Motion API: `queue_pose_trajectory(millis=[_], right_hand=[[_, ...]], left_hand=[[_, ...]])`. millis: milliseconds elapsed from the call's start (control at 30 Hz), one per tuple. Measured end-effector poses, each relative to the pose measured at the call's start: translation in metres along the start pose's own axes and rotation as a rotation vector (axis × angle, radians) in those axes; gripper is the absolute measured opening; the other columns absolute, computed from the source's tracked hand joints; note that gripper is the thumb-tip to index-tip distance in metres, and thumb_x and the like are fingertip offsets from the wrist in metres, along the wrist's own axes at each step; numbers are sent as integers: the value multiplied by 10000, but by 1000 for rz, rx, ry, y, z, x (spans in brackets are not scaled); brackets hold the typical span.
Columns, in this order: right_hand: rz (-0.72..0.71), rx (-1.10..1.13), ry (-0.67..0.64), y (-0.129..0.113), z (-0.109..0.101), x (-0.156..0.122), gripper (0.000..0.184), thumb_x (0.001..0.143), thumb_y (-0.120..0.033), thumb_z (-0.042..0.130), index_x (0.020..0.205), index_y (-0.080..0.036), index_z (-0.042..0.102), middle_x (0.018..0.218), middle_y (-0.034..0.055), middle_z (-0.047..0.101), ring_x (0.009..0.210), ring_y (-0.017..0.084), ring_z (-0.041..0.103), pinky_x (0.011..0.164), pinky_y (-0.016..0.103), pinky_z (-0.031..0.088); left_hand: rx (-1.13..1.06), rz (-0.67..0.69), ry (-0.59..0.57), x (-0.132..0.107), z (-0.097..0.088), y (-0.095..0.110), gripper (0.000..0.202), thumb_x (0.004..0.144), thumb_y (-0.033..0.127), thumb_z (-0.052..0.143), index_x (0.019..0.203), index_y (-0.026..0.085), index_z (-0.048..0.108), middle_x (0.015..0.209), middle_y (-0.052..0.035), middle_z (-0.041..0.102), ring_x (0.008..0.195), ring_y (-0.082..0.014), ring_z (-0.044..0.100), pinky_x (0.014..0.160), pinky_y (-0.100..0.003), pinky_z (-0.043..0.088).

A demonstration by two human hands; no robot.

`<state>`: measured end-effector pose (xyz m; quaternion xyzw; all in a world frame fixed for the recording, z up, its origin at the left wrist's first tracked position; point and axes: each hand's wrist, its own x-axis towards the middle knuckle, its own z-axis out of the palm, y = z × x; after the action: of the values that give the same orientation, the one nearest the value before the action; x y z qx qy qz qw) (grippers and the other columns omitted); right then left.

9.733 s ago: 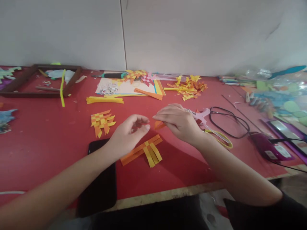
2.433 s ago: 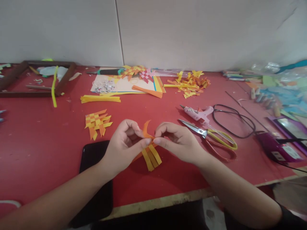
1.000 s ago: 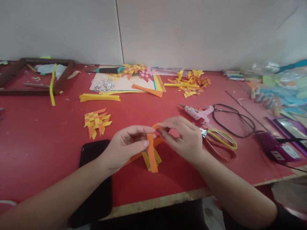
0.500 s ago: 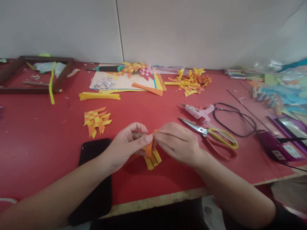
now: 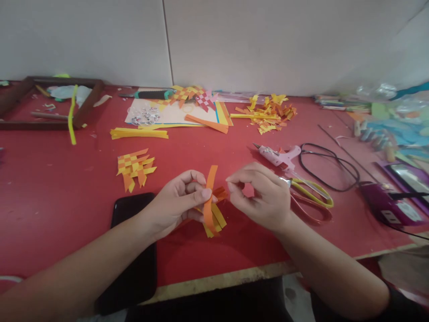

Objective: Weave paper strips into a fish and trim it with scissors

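Observation:
Between the thumb and fingers of my left hand (image 5: 184, 197) is a bundle of partly woven paper strips. An orange paper strip (image 5: 209, 210) stands up past my thumb and curls down at its lower end. Yellow strips (image 5: 218, 220) fan out below it, and short orange ends (image 5: 220, 194) poke out to the right. The fingers' far side of the bundle is hidden. My right hand (image 5: 259, 194) hovers just right of the bundle, apart from it. Its thumb and forefinger tips meet in a pinch, and no paper shows between them.
Scissors (image 5: 310, 201) and a pink glue gun (image 5: 279, 157) lie to the right. A woven paper fish (image 5: 135, 169) lies left, above a black phone (image 5: 134, 264). Behind are yellow strips (image 5: 139, 133), paper scraps (image 5: 268, 114) and a wooden frame (image 5: 40, 126).
My right hand has let go of the orange strip and drawn back to the right. The strip's upper end now stands free above my left thumb. My left hand has stayed almost still.

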<state>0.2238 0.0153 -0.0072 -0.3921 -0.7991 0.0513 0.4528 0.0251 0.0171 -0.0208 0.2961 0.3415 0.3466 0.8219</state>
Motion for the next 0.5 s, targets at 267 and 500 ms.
queue_pose_trajectory(millis=[267,500], right_hand=[[649,658,-257,-15,9,0,163,882,-251,589,769,-175,677,620,-21,615,487,67,503,450,207,414],[733,727,-294,-14,9,0,188,848,-326,665,739,-173,645,614,-26,582,501,74,504,462,216,405]], left_hand=[[77,101,17,-2,4,-3,285,762,231,805,821,192,529,634,88,603,490,-60,598,446,-154,549],[197,177,35,-3,7,-4,329,743,251,819,771,183,498,676,73,593,537,-64,616,458,-131,536]])
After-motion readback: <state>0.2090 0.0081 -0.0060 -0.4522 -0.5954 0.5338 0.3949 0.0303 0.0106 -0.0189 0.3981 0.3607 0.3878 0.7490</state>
